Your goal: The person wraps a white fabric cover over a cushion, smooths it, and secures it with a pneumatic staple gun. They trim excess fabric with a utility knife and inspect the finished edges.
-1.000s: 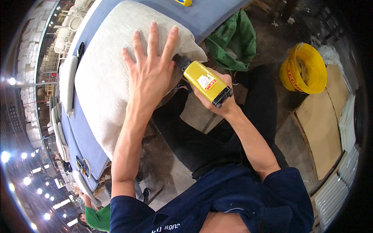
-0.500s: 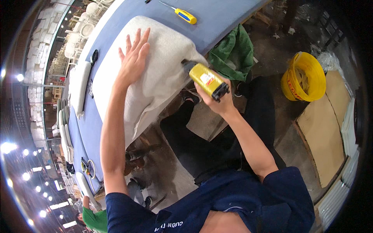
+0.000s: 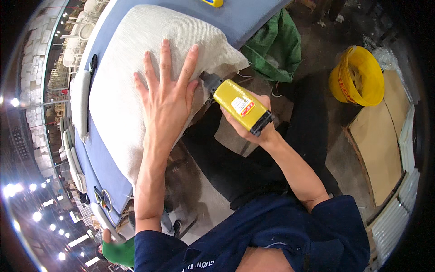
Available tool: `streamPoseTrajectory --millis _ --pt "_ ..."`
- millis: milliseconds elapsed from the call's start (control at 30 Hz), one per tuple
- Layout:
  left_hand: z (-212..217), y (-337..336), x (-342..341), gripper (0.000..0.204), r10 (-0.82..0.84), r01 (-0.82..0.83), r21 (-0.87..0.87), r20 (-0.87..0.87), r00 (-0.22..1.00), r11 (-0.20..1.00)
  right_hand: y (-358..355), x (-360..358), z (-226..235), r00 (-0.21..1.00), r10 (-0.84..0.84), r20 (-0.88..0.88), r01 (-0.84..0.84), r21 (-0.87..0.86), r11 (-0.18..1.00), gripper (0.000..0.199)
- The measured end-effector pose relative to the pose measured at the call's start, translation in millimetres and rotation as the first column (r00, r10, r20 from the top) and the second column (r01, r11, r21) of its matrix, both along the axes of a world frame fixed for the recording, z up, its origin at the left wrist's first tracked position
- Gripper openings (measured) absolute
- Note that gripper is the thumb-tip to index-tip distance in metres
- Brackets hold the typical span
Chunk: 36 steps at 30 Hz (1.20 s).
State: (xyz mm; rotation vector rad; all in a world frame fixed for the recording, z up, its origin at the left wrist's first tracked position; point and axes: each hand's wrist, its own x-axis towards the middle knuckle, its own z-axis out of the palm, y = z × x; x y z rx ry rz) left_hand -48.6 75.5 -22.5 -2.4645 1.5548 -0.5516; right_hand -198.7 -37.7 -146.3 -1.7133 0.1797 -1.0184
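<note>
Under the left hand (image 3: 166, 100) lies cream fabric (image 3: 121, 75)

the yellow tool (image 3: 240, 103) hides part of the right hand (image 3: 261, 137); the top edge cuts off a yellow-and-blue handle (image 3: 216, 3).

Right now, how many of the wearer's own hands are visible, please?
2: the left hand lies spread on the pale fabric; the right hand grips the yellow tool, which hides part of it.
</note>
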Motion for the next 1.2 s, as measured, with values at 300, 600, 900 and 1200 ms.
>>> streamPoseTrajectory --millis 300,600,900,1200 --pt "7 3 3 0.084 -0.047 0.053 0.073 -0.077 0.996 0.996 2 1 7 0.991 0.132 -0.036 -0.129 0.088 0.988 0.030" --pt "43 8 19 0.090 -0.212 0.267 0.067 -0.435 0.875 0.961 9 1 7 0.991 0.136 -0.021 -0.133 0.093 0.987 0.034" --pt "3 6 63 0.059 0.038 -0.085 -0.160 -0.277 0.960 0.983 -7 12 -1 1.000 0.005 0.000 -0.005 0.087 0.996 0.026" --pt "0 29 0 0.069 0.048 -0.048 0.033 0.010 0.999 0.998 27 -2 14 0.995 0.095 -0.016 -0.090 0.181 0.979 0.032"
